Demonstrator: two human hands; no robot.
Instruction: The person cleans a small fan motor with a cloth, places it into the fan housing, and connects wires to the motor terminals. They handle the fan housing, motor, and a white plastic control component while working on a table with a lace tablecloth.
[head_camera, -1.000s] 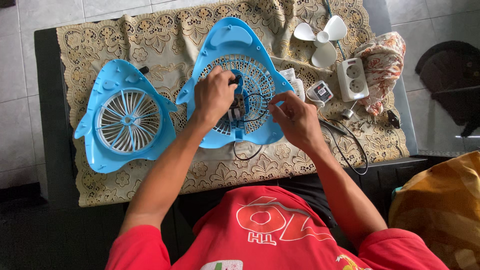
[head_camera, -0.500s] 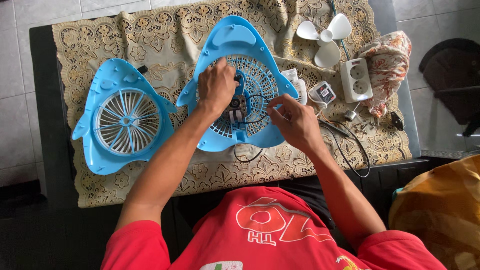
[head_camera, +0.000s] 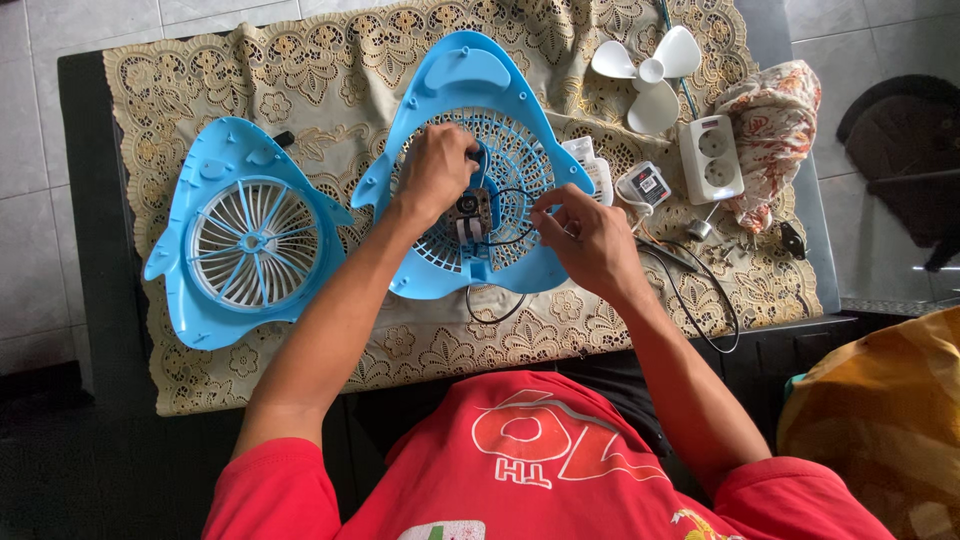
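Note:
A light blue fish-shaped fan housing (head_camera: 455, 75) lies grille up in the middle of the table. My left hand (head_camera: 436, 172) rests on its grille with the fingers curled around the small motor (head_camera: 470, 205) at the centre. My right hand (head_camera: 585, 238) is at the housing's right edge, pinching thin black wires (head_camera: 505, 235) that run from the motor. The matching front cover (head_camera: 250, 240), blue with white spokes, lies flat to the left, apart from both hands.
A lace cloth (head_camera: 170, 75) covers the dark table. At the back right lie a white fan blade (head_camera: 650, 75), a white double socket (head_camera: 710, 158), a small white device (head_camera: 645, 185), a patterned cloth (head_camera: 775, 130) and loose wires (head_camera: 700, 300). An orange bag (head_camera: 880, 420) sits at lower right.
My left hand has shifted up a little on the grille to the motor. My right hand stays at the wires by the housing's right edge.

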